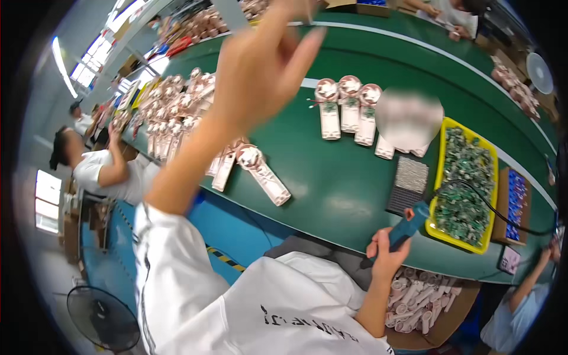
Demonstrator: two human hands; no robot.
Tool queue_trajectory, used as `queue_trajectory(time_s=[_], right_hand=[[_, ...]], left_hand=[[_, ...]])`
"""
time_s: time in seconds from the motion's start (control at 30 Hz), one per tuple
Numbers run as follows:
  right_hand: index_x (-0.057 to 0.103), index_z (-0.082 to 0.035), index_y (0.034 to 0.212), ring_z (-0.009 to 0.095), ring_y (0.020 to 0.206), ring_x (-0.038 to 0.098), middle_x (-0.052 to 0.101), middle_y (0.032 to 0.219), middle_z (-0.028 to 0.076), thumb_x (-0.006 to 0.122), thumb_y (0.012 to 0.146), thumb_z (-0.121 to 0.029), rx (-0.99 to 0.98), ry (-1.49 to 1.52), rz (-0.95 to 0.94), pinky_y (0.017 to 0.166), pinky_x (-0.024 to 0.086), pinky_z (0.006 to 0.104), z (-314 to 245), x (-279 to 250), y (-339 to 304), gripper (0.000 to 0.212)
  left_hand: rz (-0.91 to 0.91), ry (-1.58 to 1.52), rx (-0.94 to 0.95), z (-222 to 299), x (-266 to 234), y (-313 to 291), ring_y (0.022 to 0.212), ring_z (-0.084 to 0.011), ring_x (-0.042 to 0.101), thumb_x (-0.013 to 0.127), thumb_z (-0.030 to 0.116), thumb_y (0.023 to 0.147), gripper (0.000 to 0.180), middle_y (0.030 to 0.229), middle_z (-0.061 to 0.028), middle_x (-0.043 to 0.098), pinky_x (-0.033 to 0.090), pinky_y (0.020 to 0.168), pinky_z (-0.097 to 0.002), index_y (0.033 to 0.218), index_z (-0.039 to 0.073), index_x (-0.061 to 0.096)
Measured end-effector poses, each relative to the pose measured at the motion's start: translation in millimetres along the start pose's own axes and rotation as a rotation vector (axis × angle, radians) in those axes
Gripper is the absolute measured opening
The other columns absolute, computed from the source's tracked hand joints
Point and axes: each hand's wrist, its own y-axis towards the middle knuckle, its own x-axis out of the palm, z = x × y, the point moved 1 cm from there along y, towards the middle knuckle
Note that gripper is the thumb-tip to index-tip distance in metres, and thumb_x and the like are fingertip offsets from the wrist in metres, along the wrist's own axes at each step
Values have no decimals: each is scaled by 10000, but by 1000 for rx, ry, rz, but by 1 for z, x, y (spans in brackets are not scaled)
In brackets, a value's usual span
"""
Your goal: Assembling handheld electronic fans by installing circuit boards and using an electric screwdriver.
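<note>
Right hand (389,255) grips a blue tool (412,222).
Likely hard, not too heavy; hold it round the middle. Left hand (255,80) is blurry: can't tell its grip.

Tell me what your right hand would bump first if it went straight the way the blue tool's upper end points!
Probably the yellow tray of green circuit boards: the blue tool in the right hand aims at its left edge. Depth is unclear, so it might pass over.
</note>
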Motion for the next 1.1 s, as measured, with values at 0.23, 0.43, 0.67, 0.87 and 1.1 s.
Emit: queue_trajectory(time_s=[0.23,0.43,0.67,0.87,1.1], right_hand=[[223,-86,1480,99,462,439,517,776,69,588,907,-30,51,-62,-103,410,391,242,2,8,5,682],[382,-84,1387,80,490,499,577,756,33,653,868,-6,90,-92,-78,427,417,225,8,11,10,590],[454,-88,1357,47,520,496,643,873,19,711,825,-39,64,-291,-42,446,390,194,-77,-11,7,593],[433,-34,1410,124,846,640,687,995,70,748,793,-87,-409,-1054,172,775,517,281,-149,-98,97,695],[480,-46,1369,212,854,703,711,920,127,758,759,-124,-260,-1294,219,799,528,340,-146,-90,122,675]], left_hand=[[33,-22,-689,-53,11,-249,799,-171,527,709,76,800,409,973,-78,547,460,695,-299,1195,43,608],[-32,-35,-560,-94,51,-263,756,-189,532,682,14,797,299,867,-82,584,446,692,-301,1096,22,673],[-119,-148,-457,-106,50,-264,863,-194,587,570,-55,891,198,939,-101,601,462,776,-273,1062,-36,669],[-287,-424,-387,-35,76,-228,770,-195,568,573,-102,810,248,857,-83,569,446,673,-283,1008,-6,687],[-379,-627,-284,-1,108,-223,775,-253,580,637,-105,736,245,856,-105,582,467,672,-329,960,-17,683]])
